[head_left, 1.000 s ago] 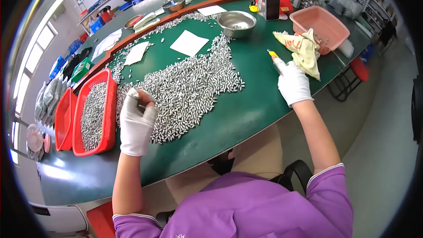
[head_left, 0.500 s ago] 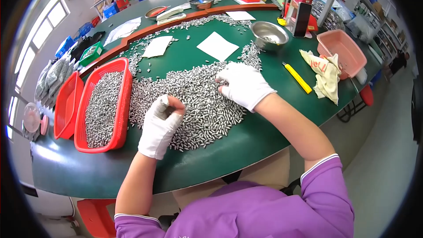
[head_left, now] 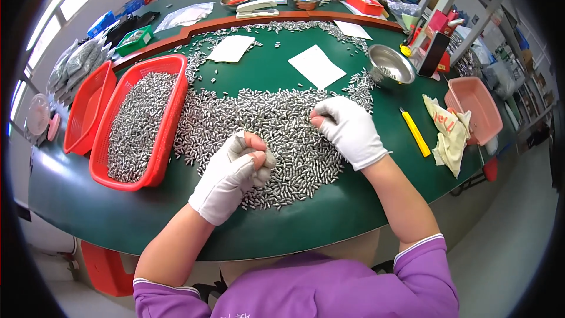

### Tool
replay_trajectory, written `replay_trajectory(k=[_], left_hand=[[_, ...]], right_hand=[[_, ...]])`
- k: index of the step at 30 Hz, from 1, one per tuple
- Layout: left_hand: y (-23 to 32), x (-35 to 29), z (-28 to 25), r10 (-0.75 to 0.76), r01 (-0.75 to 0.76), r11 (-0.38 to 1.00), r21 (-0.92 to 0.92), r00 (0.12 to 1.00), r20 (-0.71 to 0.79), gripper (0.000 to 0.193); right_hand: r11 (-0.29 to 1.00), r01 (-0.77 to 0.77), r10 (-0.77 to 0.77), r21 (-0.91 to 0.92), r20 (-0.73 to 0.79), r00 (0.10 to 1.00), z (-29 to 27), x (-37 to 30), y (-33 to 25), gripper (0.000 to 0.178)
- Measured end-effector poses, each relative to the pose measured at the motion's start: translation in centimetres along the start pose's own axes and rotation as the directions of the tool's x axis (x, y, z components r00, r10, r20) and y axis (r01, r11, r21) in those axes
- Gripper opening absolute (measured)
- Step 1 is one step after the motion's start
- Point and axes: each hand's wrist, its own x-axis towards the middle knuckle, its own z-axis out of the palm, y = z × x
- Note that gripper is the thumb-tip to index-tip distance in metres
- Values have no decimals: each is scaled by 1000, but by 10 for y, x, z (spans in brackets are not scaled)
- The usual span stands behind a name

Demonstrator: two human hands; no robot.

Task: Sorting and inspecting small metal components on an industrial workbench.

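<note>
A wide pile of small silvery, grooved metal pieces (head_left: 259,112) lies spread over the green tabletop. My left hand (head_left: 229,179), in a white glove with bare thumb and index tips, is curled above the pile's near edge. Thumb and index finger come together there; anything between them is too small to make out. At the pile's right side, my right hand (head_left: 350,132), gloved the same way, has its thumb and index tips pinched close over the pieces. Whether a piece is between them cannot be seen. Left of the pile, a red plastic basket (head_left: 179,97) holds many similar pieces.
An empty-looking red basket (head_left: 76,123) stands at far left. White paper sheets (head_left: 316,67) lie beyond the pile. To the right are a metal bowl (head_left: 385,53), a yellow utility knife (head_left: 416,134), a cloth (head_left: 450,141) and a pink basin (head_left: 479,109). A brown wooden strip (head_left: 182,40) crosses behind.
The view has swung, shifting the table's things rightward. My left fingers have curled closer together. My right hand has drawn slightly nearer to me, its thumb and index finger closing to a pinch.
</note>
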Motion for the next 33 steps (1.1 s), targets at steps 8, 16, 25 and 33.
replay_trajectory(k=[8,16,25,33], left_hand=[[0,-1,5,-76,78,996,-48,996,35,21],[-5,-1,6,-240,252,967,-43,953,186,23],[-5,-1,6,-257,260,966,-7,960,114,18],[-4,1,4,-211,234,965,-115,961,182,23]], right_hand=[[908,199,-189,368,-64,980,7,-15,-31,17],[839,396,-420,372,-20,907,6,-19,-47,22],[805,320,-390,499,39,920,10,-19,-38,18],[773,46,-163,633,128,978,11,-22,-36,17]])
